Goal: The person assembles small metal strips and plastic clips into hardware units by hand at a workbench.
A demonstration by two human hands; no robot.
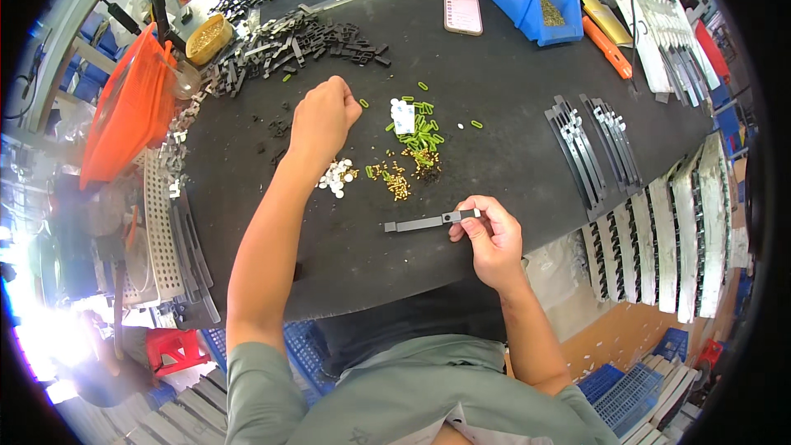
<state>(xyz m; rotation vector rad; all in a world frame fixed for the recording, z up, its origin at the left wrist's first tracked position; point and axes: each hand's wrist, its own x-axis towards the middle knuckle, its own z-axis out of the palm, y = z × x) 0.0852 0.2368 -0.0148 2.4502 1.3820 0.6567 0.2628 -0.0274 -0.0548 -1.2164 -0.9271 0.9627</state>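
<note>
Matte black is recorded for the table (511, 115). The narrow flat strip (420, 222) is seen as dark grey, marked by one black round spot and tipped in white. Bright green is noted for the small oval rings (423, 136), plain white for the small round discs (336, 177), gold for the tiny metallic pieces (397, 187). The plastic bin (511, 2) is coloured solid blue; the white perforated panel (169, 235) is patterned with rows of dark holes.

Over my feed I count two hands, the bare left hand (323, 115) and the bare right hand (497, 245); one slim dark-grey strip (420, 223); one rectangular lit-screen phone (462, 11); one round yellow bowl (201, 58).
</note>
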